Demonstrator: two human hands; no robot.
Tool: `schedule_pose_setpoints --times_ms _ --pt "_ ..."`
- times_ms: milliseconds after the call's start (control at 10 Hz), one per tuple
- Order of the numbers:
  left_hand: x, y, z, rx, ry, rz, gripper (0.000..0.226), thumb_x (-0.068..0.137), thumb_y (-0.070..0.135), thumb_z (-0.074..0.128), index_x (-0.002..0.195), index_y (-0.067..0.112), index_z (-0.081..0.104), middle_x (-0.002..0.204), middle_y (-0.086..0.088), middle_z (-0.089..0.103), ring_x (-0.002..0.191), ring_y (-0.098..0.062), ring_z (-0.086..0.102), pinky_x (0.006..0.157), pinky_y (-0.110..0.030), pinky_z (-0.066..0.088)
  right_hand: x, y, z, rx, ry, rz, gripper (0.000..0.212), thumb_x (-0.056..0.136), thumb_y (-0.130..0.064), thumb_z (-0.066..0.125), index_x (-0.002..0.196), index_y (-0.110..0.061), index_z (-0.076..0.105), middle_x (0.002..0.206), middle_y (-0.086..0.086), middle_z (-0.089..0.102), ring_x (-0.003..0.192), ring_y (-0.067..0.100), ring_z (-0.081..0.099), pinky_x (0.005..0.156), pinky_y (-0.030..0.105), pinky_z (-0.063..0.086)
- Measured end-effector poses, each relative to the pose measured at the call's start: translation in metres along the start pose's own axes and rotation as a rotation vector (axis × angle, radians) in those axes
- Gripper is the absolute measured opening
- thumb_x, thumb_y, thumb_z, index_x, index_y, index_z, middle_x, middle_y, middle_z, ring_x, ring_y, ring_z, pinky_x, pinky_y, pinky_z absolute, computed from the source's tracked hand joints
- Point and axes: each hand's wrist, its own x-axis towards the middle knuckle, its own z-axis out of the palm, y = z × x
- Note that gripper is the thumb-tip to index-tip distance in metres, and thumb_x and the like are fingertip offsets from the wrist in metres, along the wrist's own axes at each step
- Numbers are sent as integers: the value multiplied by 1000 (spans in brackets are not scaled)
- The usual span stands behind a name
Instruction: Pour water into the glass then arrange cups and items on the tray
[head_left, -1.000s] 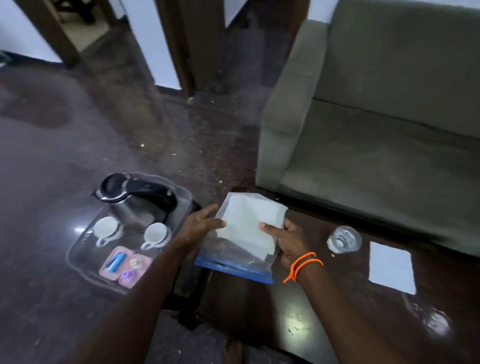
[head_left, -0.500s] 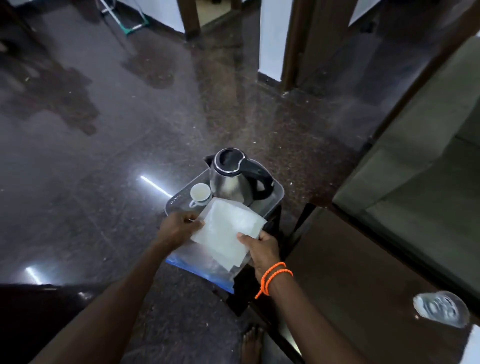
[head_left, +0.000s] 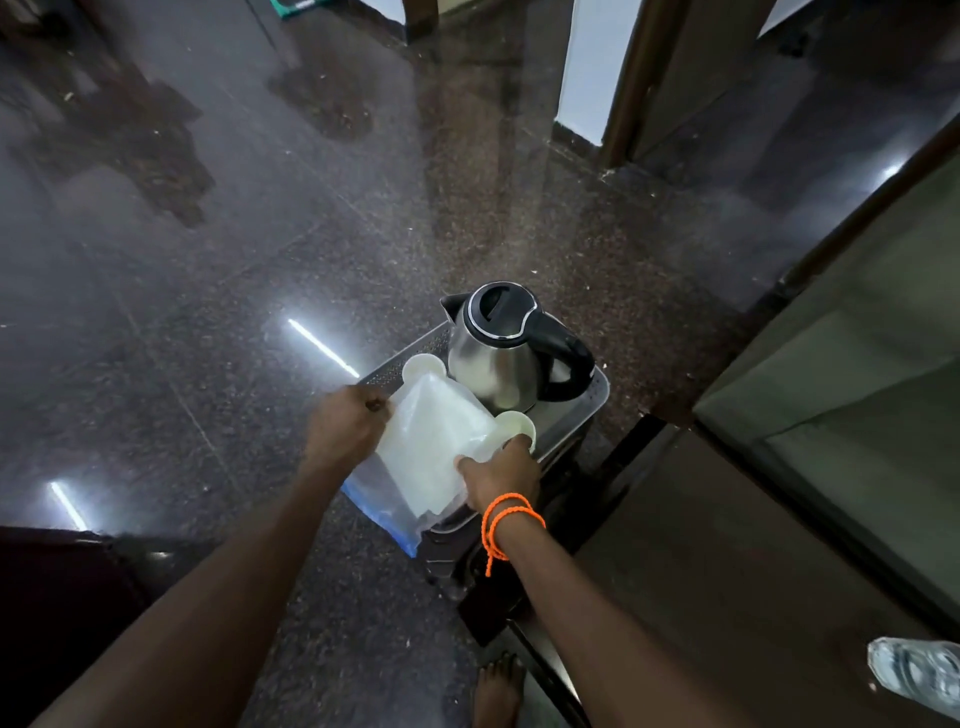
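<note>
Both hands hold a clear zip bag (head_left: 431, 452) with white paper inside and a blue edge, low over the grey tray (head_left: 597, 400). My left hand (head_left: 345, 423) grips its left edge; my right hand (head_left: 501, 475), with orange wrist bands, grips its right side. A steel kettle (head_left: 501, 358) with a black lid and handle stands at the back of the tray. Two white cups show beside the bag: one (head_left: 423, 366) at the kettle's left, one (head_left: 517, 423) just above my right hand. The bag hides the front of the tray. A glass (head_left: 917, 670) stands on the dark table at the lower right.
The tray rests on a dark stand next to the dark wooden table (head_left: 727, 571). A green sofa (head_left: 857, 389) runs along the right. The polished dark floor (head_left: 208, 312) spreads to the left. My bare foot (head_left: 496, 691) is below the stand.
The bag has been carried from above the table leftward and down onto the tray; it now covers the small items at the tray's front. The view has swung left, away from the sofa.
</note>
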Motion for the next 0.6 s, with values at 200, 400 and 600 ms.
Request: schedule_pose_setpoints --times_ms 200,400,600 --pt "-10 2 21 160 99 28 25 87 22 66 109 24 77 94 -18 78 83 -41 72 75 -44 59 4 7 -8 -133 30 -127 76 73 -40 85 129 -11 43 122 15 68 108 39 68 89 41 56" --pt "-10 4 30 152 111 -32 31 96 29 55 122 18 66 119 -15 71 112 -39 61 103 -57 42 3 10 -18 -89 75 -191 67 76 -54 78 122 -17 46 119 10 68 104 35 69 84 40 57" --pt "-32 19 24 180 155 155 55 108 48 35 147 12 49 152 -14 54 144 -34 46 118 -53 34 -3 19 -48 -275 333 -424 42 89 -51 65 105 -13 53 112 11 61 103 37 62 76 45 53"
